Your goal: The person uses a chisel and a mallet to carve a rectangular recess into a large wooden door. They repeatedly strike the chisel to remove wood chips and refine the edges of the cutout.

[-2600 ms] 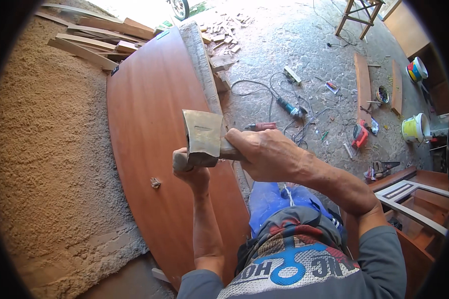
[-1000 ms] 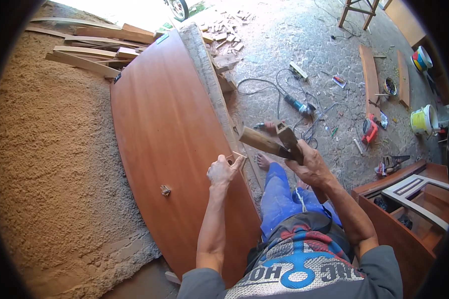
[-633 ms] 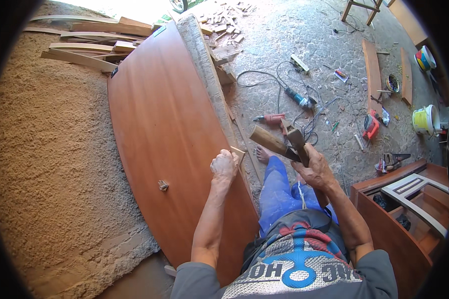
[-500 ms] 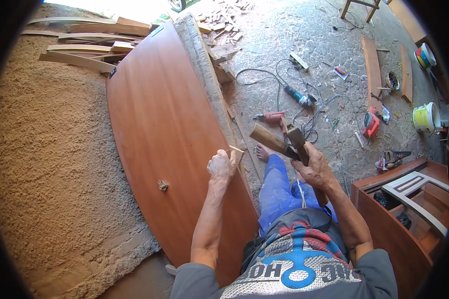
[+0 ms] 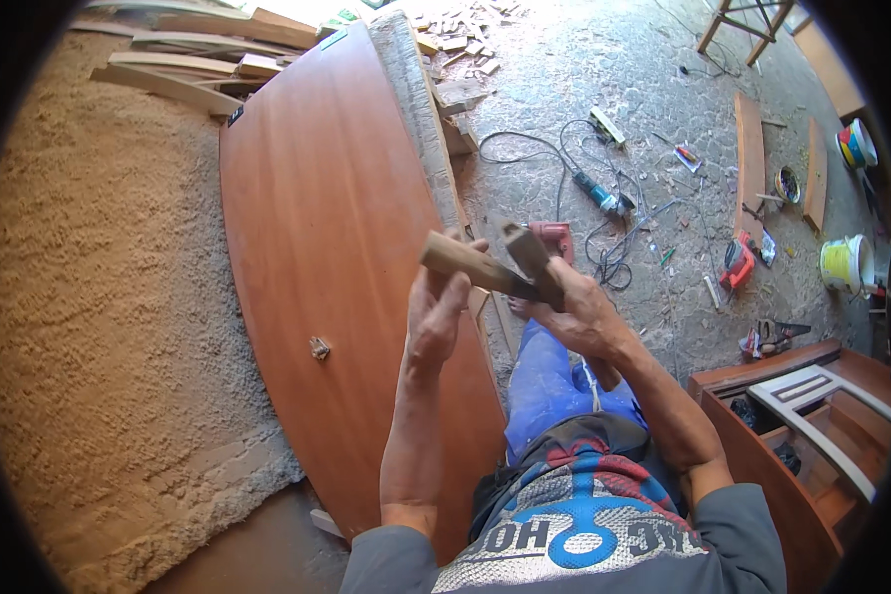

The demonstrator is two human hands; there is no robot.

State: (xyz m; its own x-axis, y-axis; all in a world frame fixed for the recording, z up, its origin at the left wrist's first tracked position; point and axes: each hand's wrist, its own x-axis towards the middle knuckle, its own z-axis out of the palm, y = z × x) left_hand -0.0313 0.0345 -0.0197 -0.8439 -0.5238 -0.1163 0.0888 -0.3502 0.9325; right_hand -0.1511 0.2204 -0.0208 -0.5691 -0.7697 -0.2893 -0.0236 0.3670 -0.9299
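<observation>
My left hand is raised over the reddish-brown wooden panel. Its fingers and thumb close round the thick wooden handle of a chisel, whose dark metal end runs into my right hand. That hand is closed on a hammer; the blocky dark head sticks out above the fingers and the handle shows below the palm. The chisel's cutting end is hidden there. Beneath the chisel handle shows a small pale wood piece; I cannot tell whether my left hand holds it.
A small crumpled lump lies on the panel. Sawdust heaps at the left, with wood strips behind. On the floor are an angle grinder, a red power tool, cords and buckets. A wooden cabinet frame stands right.
My right hand has moved left and brought the chisel and hammer over the panel's edge. My left hand, which held a small wood piece, has risen and closed round the chisel handle.
</observation>
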